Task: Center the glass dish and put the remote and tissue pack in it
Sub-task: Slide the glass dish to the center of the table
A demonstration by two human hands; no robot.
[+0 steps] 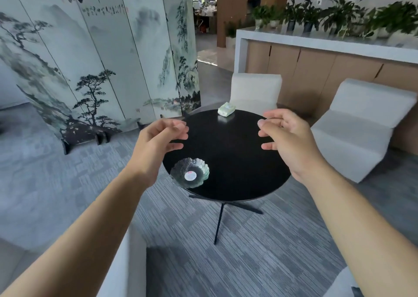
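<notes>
A clear ribbed glass dish (pixel 189 172) with a white round sticker in its middle sits near the front left edge of the round black table (pixel 230 152). A pale green tissue pack (pixel 226 109) lies at the table's far edge. No remote shows in this view. My left hand (pixel 161 139) hovers above the table's left edge, fingers curled and apart, holding nothing. My right hand (pixel 288 138) hovers over the right side of the table, also empty with its fingers spread. Both hands are above and behind the dish, not touching it.
A painted folding screen (pixel 101 66) stands to the left behind the table. Two pale upholstered chairs (pixel 255 91) (pixel 359 127) stand behind and to the right. A counter with potted plants (pixel 339 16) runs along the back. Grey carpet covers the floor.
</notes>
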